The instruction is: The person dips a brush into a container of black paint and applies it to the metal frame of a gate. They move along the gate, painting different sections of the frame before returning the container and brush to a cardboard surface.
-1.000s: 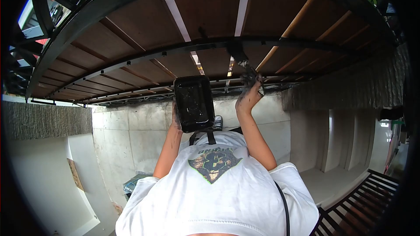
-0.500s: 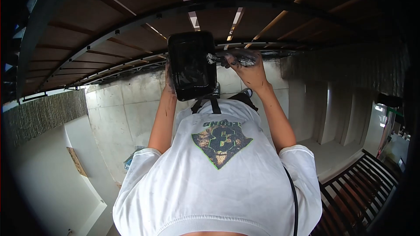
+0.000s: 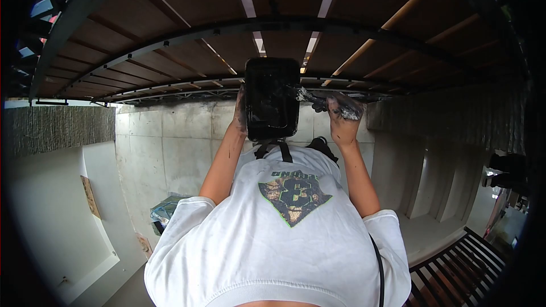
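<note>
A black rectangular paint tray [image 3: 272, 102] with a dark, glossy inside is tilted up in front of my chest. My left hand [image 3: 240, 115] grips its left edge, and the fingers are mostly behind it. My right hand [image 3: 344, 115], smeared with black and whitish paint, is closed around a paint-covered brush [image 3: 310, 96]. The brush points left, its tip over the tray's right edge. Dark smudges also mark both forearms.
A dark metal gate with brown panels [image 3: 187, 0] spans the space ahead. Pale floor tiles [image 3: 187, 142] lie below. At left on the floor is a bluish plastic bag [image 3: 165, 209]. Steps [image 3: 418, 176] and a black slatted railing [image 3: 455, 270] are at right.
The tray and both hands have shifted right and slightly down in view. The brush tip stays over the tray's right side. More of the plastic bag shows.
</note>
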A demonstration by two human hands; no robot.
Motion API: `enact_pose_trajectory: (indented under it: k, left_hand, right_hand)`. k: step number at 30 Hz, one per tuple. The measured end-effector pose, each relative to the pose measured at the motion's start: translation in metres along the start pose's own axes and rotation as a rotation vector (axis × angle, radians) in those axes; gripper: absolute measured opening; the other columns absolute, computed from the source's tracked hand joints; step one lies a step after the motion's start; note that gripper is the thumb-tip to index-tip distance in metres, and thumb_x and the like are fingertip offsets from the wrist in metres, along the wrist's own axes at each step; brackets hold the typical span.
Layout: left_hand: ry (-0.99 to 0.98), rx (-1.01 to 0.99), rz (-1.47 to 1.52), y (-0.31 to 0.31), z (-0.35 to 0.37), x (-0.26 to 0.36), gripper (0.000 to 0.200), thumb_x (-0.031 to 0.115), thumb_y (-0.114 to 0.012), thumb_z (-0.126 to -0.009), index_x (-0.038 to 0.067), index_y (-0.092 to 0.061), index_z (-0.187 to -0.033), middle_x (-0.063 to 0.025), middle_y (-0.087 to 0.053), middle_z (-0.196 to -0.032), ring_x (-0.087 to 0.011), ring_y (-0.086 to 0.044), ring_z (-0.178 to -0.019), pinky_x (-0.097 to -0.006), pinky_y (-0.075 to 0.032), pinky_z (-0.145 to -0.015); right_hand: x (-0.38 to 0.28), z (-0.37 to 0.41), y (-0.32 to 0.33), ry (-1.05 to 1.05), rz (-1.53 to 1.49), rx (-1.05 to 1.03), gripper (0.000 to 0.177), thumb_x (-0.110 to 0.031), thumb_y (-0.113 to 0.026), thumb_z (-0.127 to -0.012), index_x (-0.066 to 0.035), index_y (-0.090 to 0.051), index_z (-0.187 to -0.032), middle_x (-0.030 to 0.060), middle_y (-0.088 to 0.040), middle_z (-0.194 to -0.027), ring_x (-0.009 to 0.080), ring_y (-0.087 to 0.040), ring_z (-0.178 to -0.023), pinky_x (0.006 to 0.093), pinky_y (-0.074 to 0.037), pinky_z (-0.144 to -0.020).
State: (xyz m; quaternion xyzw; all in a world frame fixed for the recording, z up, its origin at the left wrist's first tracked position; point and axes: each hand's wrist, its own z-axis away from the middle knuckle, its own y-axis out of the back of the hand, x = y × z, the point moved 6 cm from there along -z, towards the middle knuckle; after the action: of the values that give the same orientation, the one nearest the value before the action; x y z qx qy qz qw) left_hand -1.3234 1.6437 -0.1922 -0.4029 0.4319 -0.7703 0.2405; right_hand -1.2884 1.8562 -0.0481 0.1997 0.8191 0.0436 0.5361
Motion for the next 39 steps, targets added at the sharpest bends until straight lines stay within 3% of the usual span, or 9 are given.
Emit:
enact_pose_trajectory:
  k: [5, 9, 11, 16, 19, 20, 25, 28, 39]
  left_hand:
    - [-0.033, -0.006, 0.010, -0.020, -0.007, -0.033, 0.069, 0.057, -0.053, -0.083, 0.010, -0.045, -0.133, -0.0120, -0.054, -0.126, -0.0267, -0.057, -0.109, -0.0424, -0.051, -0.091]
    - [-0.086, 0.005, 0.064, -0.048, -0.010, -0.060, 0.069, 0.056, -0.051, -0.084, 0.008, -0.045, -0.133, -0.0145, -0.054, -0.126, -0.0286, -0.057, -0.109, -0.0449, -0.049, -0.093]
    - [-0.034, 0.037, -0.055, -0.042, -0.009, -0.080, 0.077, 0.061, -0.056, -0.079, 0.009, -0.043, -0.134, -0.0141, -0.053, -0.127, -0.0278, -0.057, -0.109, -0.0438, -0.049, -0.092]
    - [-0.102, 0.045, -0.145, -0.044, -0.008, -0.096, 0.086, 0.063, -0.062, -0.073, 0.009, -0.041, -0.136, -0.0139, -0.051, -0.130, -0.0274, -0.056, -0.112, -0.0420, -0.049, -0.093]
    - [-0.139, 0.042, -0.106, -0.051, -0.011, -0.108, 0.087, 0.062, -0.063, -0.072, 0.009, -0.040, -0.136, -0.0140, -0.050, -0.131, -0.0275, -0.055, -0.113, -0.0417, -0.049, -0.094]
    - [-0.160, 0.022, -0.107, -0.056, -0.012, -0.113, 0.087, 0.062, -0.063, -0.072, 0.009, -0.040, -0.137, -0.0141, -0.049, -0.132, -0.0275, -0.055, -0.113, -0.0417, -0.048, -0.095]
    - [-0.229, 0.003, -0.135, -0.070, -0.013, -0.137, 0.084, 0.062, -0.059, -0.075, 0.008, -0.039, -0.136, -0.0144, -0.050, -0.130, -0.0275, -0.055, -0.114, -0.0419, -0.049, -0.095]
    - [-0.225, -0.004, -0.131, -0.086, -0.015, -0.150, 0.083, 0.064, -0.055, -0.077, 0.008, -0.039, -0.136, -0.0145, -0.050, -0.130, -0.0275, -0.055, -0.114, -0.0414, -0.049, -0.095]
    - [-0.202, -0.097, -0.120, -0.098, -0.016, -0.154, 0.085, 0.068, -0.051, -0.077, 0.010, -0.037, -0.138, -0.0156, -0.048, -0.132, -0.0299, -0.054, -0.115, -0.0473, -0.047, -0.095]
  right_hand:
    - [0.040, 0.021, 0.038, -0.202, -0.414, 0.311, 0.015, -0.008, -0.061, -0.088, 0.005, -0.065, -0.084, 0.0051, -0.063, -0.072, 0.0092, -0.054, -0.064, 0.0257, -0.045, -0.061]
    - [0.054, 0.026, 0.059, -0.264, -0.243, 0.176, 0.015, -0.010, -0.063, -0.087, 0.005, -0.065, -0.084, 0.0053, -0.064, -0.073, 0.0106, -0.055, -0.066, 0.0264, -0.045, -0.062]
    - [0.042, 0.022, 0.055, -0.086, -0.098, -0.152, 0.015, -0.010, -0.064, -0.086, 0.005, -0.065, -0.085, 0.0069, -0.065, -0.073, 0.0120, -0.056, -0.063, 0.0266, -0.046, -0.059]
    - [0.037, 0.019, 0.105, -0.055, -0.375, 0.040, 0.021, -0.017, -0.063, -0.087, 0.003, -0.067, -0.089, 0.0094, -0.064, -0.070, 0.0125, -0.057, -0.060, 0.0262, -0.045, -0.057]
    - [0.040, 0.015, 0.106, -0.138, -0.176, -0.204, 0.019, -0.016, -0.063, -0.086, 0.003, -0.067, -0.087, 0.0103, -0.063, -0.070, 0.0155, -0.058, -0.060, 0.0266, -0.046, -0.057]
    - [0.048, 0.018, 0.100, 0.011, -0.109, -0.267, 0.019, -0.015, -0.064, -0.085, 0.003, -0.066, -0.085, 0.0113, -0.063, -0.070, 0.0190, -0.059, -0.059, 0.0272, -0.046, -0.057]
    - [0.048, 0.032, 0.130, 0.046, -0.171, -0.215, 0.017, -0.013, -0.067, -0.081, 0.003, -0.065, -0.087, 0.0107, -0.064, -0.073, 0.0201, -0.060, -0.061, 0.0282, -0.047, -0.058]
    - [0.062, 0.039, 0.133, -0.176, -0.192, -0.223, 0.017, -0.014, -0.066, -0.081, 0.003, -0.065, -0.085, 0.0108, -0.064, -0.074, 0.0193, -0.060, -0.062, 0.0287, -0.047, -0.058]
    - [0.056, 0.043, 0.133, 0.007, -0.108, -0.224, 0.016, -0.013, -0.065, -0.082, 0.003, -0.066, -0.083, 0.0110, -0.063, -0.070, 0.0201, -0.059, -0.059, 0.0288, -0.047, -0.057]
